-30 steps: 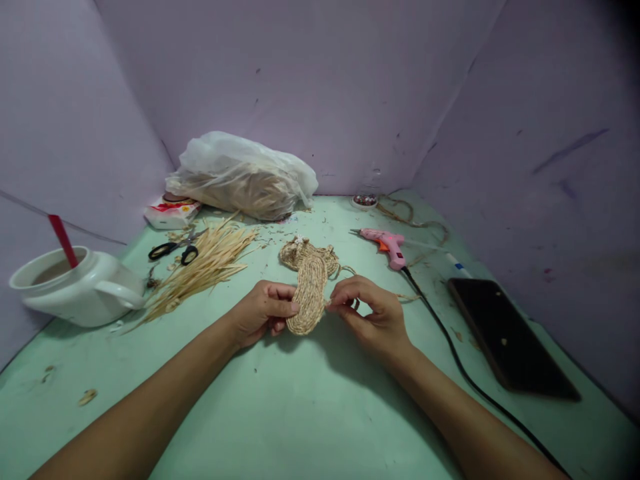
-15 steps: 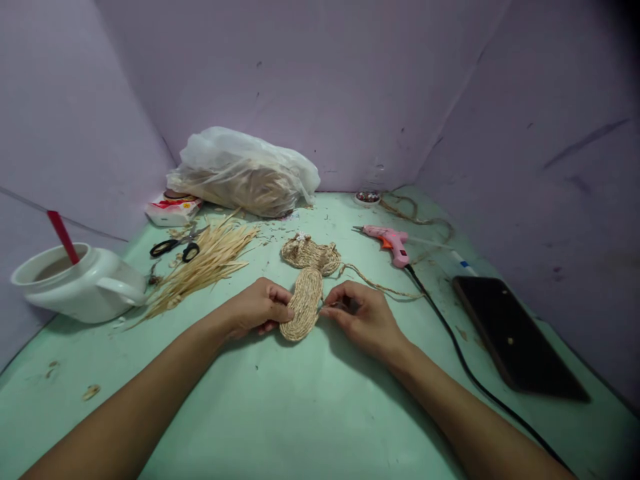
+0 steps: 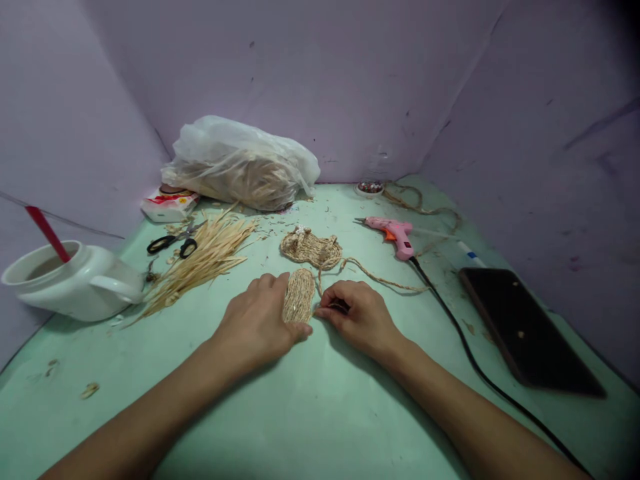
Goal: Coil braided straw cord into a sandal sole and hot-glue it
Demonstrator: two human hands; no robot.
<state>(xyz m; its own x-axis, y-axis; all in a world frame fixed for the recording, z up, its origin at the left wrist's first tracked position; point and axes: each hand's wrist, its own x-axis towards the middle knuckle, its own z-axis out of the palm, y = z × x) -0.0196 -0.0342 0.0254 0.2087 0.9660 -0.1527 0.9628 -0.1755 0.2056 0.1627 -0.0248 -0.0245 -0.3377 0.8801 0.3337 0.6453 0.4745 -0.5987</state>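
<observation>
Sole points away, long axis leaning slightly right, left hand palm-down, fingers gripping it, right hand pinching cord.

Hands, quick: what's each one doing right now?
Left hand: holding the woven piece, thumb at its near end.
Right hand: pinched closed beside it; what's between the fingertips cannot be told.

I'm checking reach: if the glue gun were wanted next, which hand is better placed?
Probably the right hand, which is nearer the pink glue gun; the left hand is on the coiled straw piece.
</observation>
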